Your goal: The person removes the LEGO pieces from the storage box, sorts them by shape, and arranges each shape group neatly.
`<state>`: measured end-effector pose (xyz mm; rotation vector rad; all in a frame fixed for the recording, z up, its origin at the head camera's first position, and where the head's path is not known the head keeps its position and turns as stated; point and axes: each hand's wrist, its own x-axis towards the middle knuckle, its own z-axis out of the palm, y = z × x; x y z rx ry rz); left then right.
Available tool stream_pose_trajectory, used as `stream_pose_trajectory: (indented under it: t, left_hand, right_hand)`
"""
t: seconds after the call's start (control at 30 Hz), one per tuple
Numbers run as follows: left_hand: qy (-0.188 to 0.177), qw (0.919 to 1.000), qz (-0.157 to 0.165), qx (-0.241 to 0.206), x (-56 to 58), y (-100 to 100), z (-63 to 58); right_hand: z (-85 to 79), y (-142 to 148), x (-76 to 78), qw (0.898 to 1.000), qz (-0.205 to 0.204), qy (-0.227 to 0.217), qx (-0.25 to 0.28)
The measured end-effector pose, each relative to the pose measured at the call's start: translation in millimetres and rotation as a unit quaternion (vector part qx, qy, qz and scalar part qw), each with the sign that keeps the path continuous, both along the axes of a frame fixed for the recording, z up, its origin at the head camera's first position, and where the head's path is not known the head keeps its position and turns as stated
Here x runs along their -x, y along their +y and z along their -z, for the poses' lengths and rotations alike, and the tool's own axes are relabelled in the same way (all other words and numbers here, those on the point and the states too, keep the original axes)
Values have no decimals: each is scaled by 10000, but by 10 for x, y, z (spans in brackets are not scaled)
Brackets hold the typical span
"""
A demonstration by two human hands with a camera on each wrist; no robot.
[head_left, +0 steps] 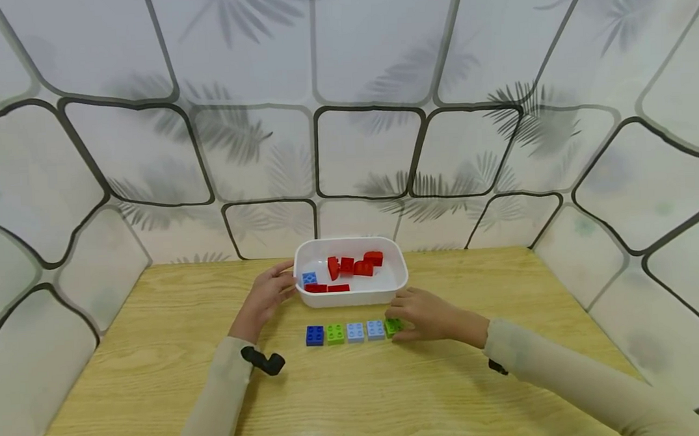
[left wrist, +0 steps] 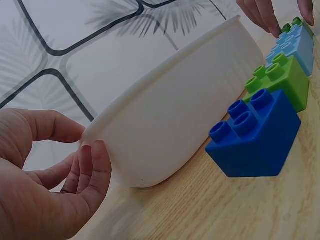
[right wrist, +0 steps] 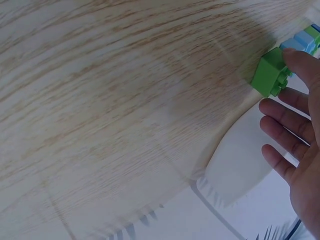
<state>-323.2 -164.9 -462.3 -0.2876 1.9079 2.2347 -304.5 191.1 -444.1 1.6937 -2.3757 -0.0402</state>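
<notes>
My left hand (head_left: 269, 291) holds the left end of a white plastic tub (left wrist: 170, 105), its fingertips at the rim. In the tub lie several red toy building blocks (head_left: 347, 265) and a light blue block (head_left: 309, 278). In front of it, a row of blocks runs across the table: dark blue (left wrist: 260, 137), lime green (left wrist: 285, 82), two light blue (head_left: 355, 332), and a green block (right wrist: 270, 74) at the right end. My right hand (head_left: 426, 313) pinches that green block between thumb and index finger, the other fingers extended beside it.
The wooden table (head_left: 357, 393) meets a patterned white wall (head_left: 358, 152) just behind the tub. Similar panels rise at left and right. Dark wrist mounts (head_left: 263, 361) sit on both sleeves.
</notes>
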Motion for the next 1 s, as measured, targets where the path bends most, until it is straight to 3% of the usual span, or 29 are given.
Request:
stream_pose_trajectory:
  t: [0.67,1.0]
  left_hand:
    - [3,10000,-8,-16,17,-17,-24]
    - [114,9998,78,139,-1,-31,48]
  right_hand:
    - [-101,-118,50,9997,58,36,246]
    - [-144,-230,68,9983,-104,246,518]
